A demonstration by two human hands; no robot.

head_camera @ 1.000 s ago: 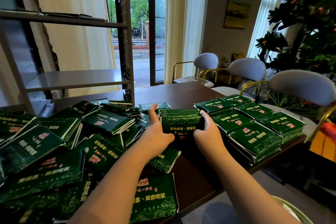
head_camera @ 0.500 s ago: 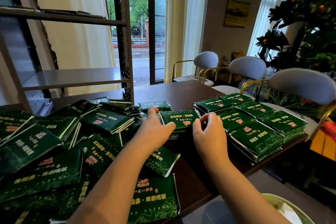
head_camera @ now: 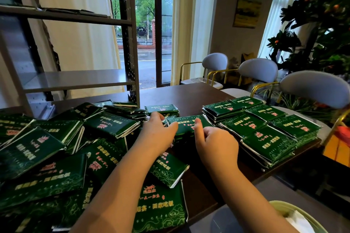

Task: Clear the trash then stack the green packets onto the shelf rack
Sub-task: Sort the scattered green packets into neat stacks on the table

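Green packets in a small stack (head_camera: 186,126), my left hand (head_camera: 159,134) and right hand (head_camera: 215,143) gripping either end, and those slick wrappers could spill over the desk (head_camera: 189,94) if I squeeze slackly.

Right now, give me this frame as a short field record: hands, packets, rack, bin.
left hand: holds left end of small stack of dark green foil packets
right hand: thumb on that stack's top, fingers curled at its right end
neat packet stacks: right of hands, on dark wooden table
loose packet heap: left of hands
grey metal shelf rack: behind the heap
pale green bin: lower right, white paper inside
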